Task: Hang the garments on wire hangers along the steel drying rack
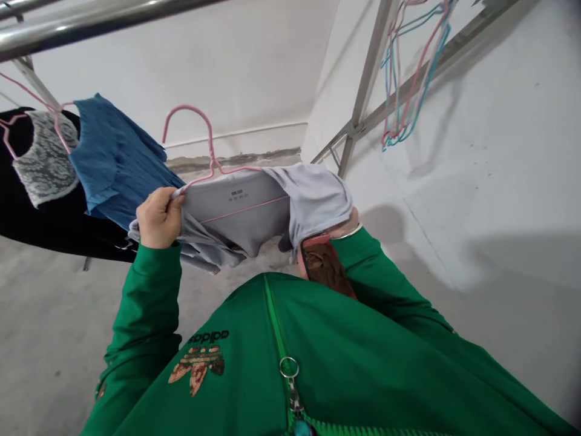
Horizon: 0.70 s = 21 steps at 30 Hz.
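Note:
A light grey shirt hangs on a pink wire hanger, its neck opening toward me and the hook pointing up. My left hand is closed on the shirt's left shoulder, thumb pressed against the fabric by the hanger's arm. On the other side, my right hand is mostly under the shirt's right shoulder and sleeve. Its fingers are hidden by the cloth. Beneath that wrist shows a red-edged container or bag with brown cloth inside.
A metal rail crosses the upper left. Below it hang a blue garment and a black garment with a grey lace top. Several pink and blue hangers dangle from a metal frame by the right wall.

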Available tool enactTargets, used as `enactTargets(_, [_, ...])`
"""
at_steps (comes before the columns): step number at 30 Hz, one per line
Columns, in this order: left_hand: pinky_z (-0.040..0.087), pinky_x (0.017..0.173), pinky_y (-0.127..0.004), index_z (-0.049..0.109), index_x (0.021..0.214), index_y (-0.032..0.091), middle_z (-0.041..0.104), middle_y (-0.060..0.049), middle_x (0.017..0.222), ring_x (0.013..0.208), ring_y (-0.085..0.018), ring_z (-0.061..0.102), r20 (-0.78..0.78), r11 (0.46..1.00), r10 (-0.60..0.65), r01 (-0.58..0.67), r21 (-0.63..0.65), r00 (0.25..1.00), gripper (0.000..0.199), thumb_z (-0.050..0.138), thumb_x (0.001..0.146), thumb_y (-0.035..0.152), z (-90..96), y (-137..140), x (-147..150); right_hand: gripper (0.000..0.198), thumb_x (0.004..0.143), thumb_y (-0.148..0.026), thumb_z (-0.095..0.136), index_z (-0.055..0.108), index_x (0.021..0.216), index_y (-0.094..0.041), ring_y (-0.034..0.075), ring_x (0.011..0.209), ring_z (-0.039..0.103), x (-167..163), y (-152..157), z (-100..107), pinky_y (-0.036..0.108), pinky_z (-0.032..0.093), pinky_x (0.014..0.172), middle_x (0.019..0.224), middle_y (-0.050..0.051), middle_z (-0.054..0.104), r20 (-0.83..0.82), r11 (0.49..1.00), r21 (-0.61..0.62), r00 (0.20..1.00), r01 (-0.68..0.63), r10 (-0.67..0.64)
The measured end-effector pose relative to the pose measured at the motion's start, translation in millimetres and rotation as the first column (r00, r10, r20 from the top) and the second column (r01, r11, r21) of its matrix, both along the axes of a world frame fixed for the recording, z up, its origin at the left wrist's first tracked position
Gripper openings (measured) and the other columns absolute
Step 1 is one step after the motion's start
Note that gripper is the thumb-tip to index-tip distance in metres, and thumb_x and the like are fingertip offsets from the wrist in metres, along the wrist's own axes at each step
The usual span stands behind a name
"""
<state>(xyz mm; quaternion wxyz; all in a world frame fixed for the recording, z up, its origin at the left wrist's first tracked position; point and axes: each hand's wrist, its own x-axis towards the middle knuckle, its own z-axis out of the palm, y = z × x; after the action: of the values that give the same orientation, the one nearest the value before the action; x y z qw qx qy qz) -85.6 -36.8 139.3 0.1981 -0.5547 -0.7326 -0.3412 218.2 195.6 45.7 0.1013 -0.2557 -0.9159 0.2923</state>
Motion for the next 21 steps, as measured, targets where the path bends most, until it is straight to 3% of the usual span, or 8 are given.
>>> enactTargets(2, [0.042,0.060,-0.030,0.062,0.082,0.024,0.059,0.000,0.070,0.067,-0.015,0.056,-0.012,1.000,-0.018,0.018,-0.021,1.000,0.018,0.051,0.090,0.036,1.7,-6,-2,0.068,0.088,-0.004,-0.002,0.038,0.143,-0.006,0.017,0.108,0.063,12,5,-7,0.034,0.047,0.089,0.128,0.023,0.058,-0.121,0.981,-0.150,0.982,0.124,-0.143])
enactTargets(4, [0.043,0.061,-0.031,0.061,0.081,0.025,0.059,-0.001,0.070,0.067,-0.015,0.057,-0.023,0.999,-0.026,0.025,-0.033,0.999,0.018,0.050,0.091,0.035,1.4,-9,-1,0.072,0.088,-0.006,-0.013,0.026,0.148,-0.002,0.017,0.104,0.065,23,10,-6,0.034,0.047,0.086,0.130,0.028,0.055,-0.210,0.916,-0.342,0.933,0.211,-0.293])
enactTargets(9, [0.040,0.058,-0.029,0.060,0.076,0.022,0.055,0.000,0.064,0.059,-0.014,0.052,-0.079,0.996,-0.076,0.079,0.032,0.994,0.017,0.052,0.088,0.031,-4.3,-10,2,0.088,0.085,-0.022,-0.033,0.022,0.149,0.000,0.014,0.099,0.067,43,13,5,0.030,0.048,0.079,0.130,0.031,0.053,-0.266,0.800,-0.591,0.912,0.103,-0.314])
enactTargets(11, [0.039,0.058,-0.028,0.060,0.077,0.022,0.054,0.001,0.063,0.057,-0.013,0.051,-0.091,0.995,-0.093,0.097,0.033,0.991,0.014,0.053,0.088,0.028,-5.4,-10,3,0.082,0.090,-0.032,-0.025,0.022,0.149,-0.002,0.016,0.099,0.067,48,15,6,0.031,0.049,0.078,0.129,0.029,0.054,-0.325,0.720,-0.694,0.887,0.010,-0.327])
enactTargets(13, [0.038,0.056,-0.027,0.061,0.078,0.022,0.053,0.001,0.062,0.056,-0.012,0.049,-0.118,0.990,-0.125,0.132,0.052,0.985,0.011,0.055,0.087,0.026,-5.8,-13,2,0.065,0.098,-0.042,0.007,0.032,0.147,-0.007,0.017,0.091,0.068,53,22,5,0.031,0.050,0.078,0.120,0.024,0.062,-0.279,0.671,-0.741,0.916,-0.014,-0.288])
enactTargets(16, [0.037,0.055,-0.026,0.061,0.083,0.022,0.054,0.001,0.063,0.055,-0.012,0.048,-0.176,0.980,-0.176,0.189,0.062,0.968,0.005,0.057,0.085,0.022,-9.8,-21,6,0.048,0.086,-0.038,0.056,0.057,0.124,-0.010,0.018,0.075,0.067,64,42,10,0.033,0.053,0.076,0.094,0.015,0.071,-0.020,0.746,-0.646,0.973,0.162,-0.228])
enactTargets(18, [0.037,0.055,-0.026,0.062,0.087,0.022,0.057,0.000,0.065,0.056,-0.012,0.050,-0.210,0.974,-0.213,0.225,0.036,0.954,0.006,0.058,0.084,0.019,-18.1,-27,15,0.038,0.084,-0.037,0.061,0.063,0.113,-0.012,0.018,0.074,0.067,76,57,21,0.037,0.055,0.078,0.090,0.013,0.071,0.037,0.811,-0.520,0.956,0.267,-0.291])
enactTargets(21, [0.038,0.054,-0.027,0.064,0.090,0.022,0.061,-0.002,0.065,0.055,-0.014,0.053,-0.249,0.955,-0.287,0.296,-0.005,0.925,0.011,0.058,0.082,0.018,-39.8,-36,42,0.032,0.090,-0.039,0.055,0.065,0.112,-0.018,0.017,0.080,0.068,95,70,45,0.040,0.054,0.085,0.095,0.011,0.071,0.008,0.897,-0.367,0.965,0.246,-0.262])
